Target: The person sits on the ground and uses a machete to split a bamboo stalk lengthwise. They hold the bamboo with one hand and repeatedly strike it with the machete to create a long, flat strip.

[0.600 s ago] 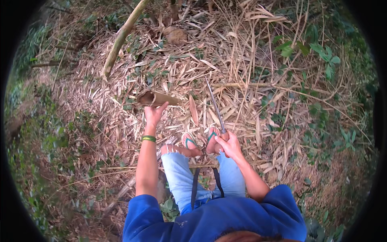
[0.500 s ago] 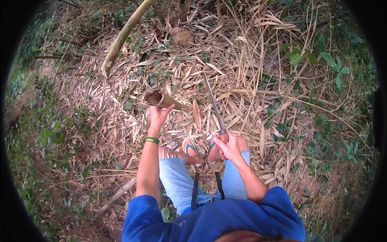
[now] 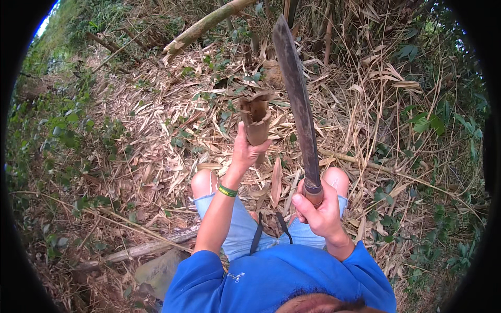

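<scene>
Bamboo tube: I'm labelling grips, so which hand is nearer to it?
Left. The left hand grips the bamboo tube; the right hand, holding the knife, sits lower and farther right in the picture.

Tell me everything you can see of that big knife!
The big knife has a long, dark, stained blade, metal by its look, ending in a point, and a brown, wood-like handle with a dark collar. The right hand grips the handle; the blade points up the picture, right of the bamboo-like tube.
</scene>
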The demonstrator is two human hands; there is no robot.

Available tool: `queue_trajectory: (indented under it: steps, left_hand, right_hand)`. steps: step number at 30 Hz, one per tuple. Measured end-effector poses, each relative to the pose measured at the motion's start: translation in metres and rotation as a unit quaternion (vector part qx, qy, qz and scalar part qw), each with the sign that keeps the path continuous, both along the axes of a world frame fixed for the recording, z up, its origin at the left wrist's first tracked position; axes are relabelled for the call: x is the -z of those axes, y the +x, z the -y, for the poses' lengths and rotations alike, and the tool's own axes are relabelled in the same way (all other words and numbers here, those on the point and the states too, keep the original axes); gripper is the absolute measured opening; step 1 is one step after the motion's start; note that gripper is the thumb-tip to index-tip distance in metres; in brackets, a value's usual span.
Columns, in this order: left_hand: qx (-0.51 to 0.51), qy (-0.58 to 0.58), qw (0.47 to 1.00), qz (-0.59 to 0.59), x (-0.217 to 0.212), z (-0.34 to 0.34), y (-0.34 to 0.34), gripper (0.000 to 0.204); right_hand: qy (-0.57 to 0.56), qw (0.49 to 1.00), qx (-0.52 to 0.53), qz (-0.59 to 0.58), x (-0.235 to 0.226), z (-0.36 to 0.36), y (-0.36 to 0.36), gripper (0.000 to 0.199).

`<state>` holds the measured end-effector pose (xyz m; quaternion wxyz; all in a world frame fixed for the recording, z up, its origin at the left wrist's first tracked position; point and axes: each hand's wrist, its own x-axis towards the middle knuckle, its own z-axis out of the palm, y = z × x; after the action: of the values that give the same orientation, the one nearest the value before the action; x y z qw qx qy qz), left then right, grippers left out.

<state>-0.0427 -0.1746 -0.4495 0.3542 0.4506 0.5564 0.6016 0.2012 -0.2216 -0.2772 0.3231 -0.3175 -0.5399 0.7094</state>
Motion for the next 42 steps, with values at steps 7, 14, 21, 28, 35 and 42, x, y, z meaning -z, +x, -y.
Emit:
queue_trajectory:
  steps: [7,14,21,28,35,42]
  left_hand:
    - [0.018,0.003,1.0,-0.009,-0.073,0.099,0.043,0.07]
    - [0.005,0.021,0.998,-0.053,-0.076,0.107,0.053,0.076]
    - [0.071,-0.031,0.989,-0.123,-0.066,0.096,0.068,0.092]
    - [-0.089,0.209,0.949,-0.218,-0.201,0.102,0.036,0.081]
    - [-0.015,0.336,0.768,-0.545,-0.36,0.014,0.066,0.071]
    - [0.114,-0.013,0.771,-0.627,-0.253,0.016,0.059,0.063]
  right_hand:
    - [-0.049,0.99,-0.066,0.119,-0.093,0.072,0.032,0.025]
    - [0.089,0.993,-0.024,-0.069,-0.146,0.084,0.05,0.031]
    - [-0.026,0.975,-0.106,0.192,-0.047,0.032,0.066,0.034]
    - [-0.032,0.978,-0.109,0.177,-0.042,0.03,0.1,0.032]
    - [-0.01,0.971,-0.115,0.211,-0.036,0.039,0.104,0.036]
    - [0.063,0.962,-0.103,0.243,-0.054,0.044,0.109,0.037]
